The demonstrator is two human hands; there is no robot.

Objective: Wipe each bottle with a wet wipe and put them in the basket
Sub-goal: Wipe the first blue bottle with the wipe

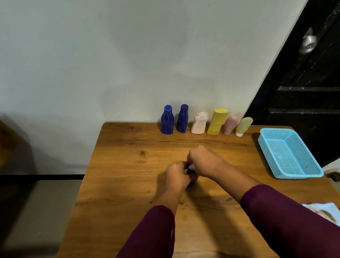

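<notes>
Several bottles stand in a row by the wall at the table's back: two dark blue bottles (167, 120) (182, 118), a white bottle (199, 122), a yellow bottle (217, 121), a pink tube (229, 124) and a pale yellow tube (243, 126). At the table's middle my left hand (178, 177) grips a small dark blue bottle (192, 181), mostly hidden. My right hand (205, 159) holds a white wet wipe (191, 167) against its top. The light blue basket (267, 141) lies empty at the right edge.
A wet wipe pack (332, 215) lies at the wooden table's (129, 193) front right, partly under my right sleeve. A black door stands behind the basket. A wooden box sits on the floor at far left.
</notes>
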